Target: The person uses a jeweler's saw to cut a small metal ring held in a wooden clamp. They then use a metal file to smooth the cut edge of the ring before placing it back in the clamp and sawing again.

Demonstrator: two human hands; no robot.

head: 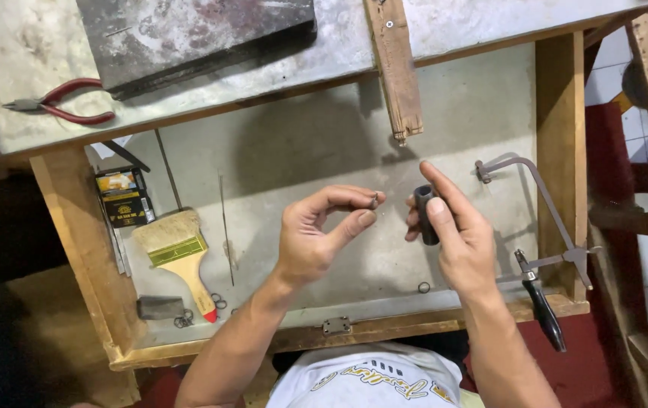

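My left hand [316,236] is raised over the open wooden drawer tray [558,136], pinching a tiny metal piece [373,201] between thumb and forefinger. My right hand [456,234] is beside it, a few centimetres to the right, gripping a short dark cylindrical tool handle [424,214] upright between thumb and fingers. The small piece and the handle's top face each other with a small gap between them.
A jeweller's saw frame [547,227] with a black handle lies at the tray's right. A paintbrush [180,257], a small box [123,198], thin rods and small rings lie at the left. Red-handled pliers [63,104] and a dark slab [188,34] rest on the bench top; a wooden peg [397,72] juts forward.
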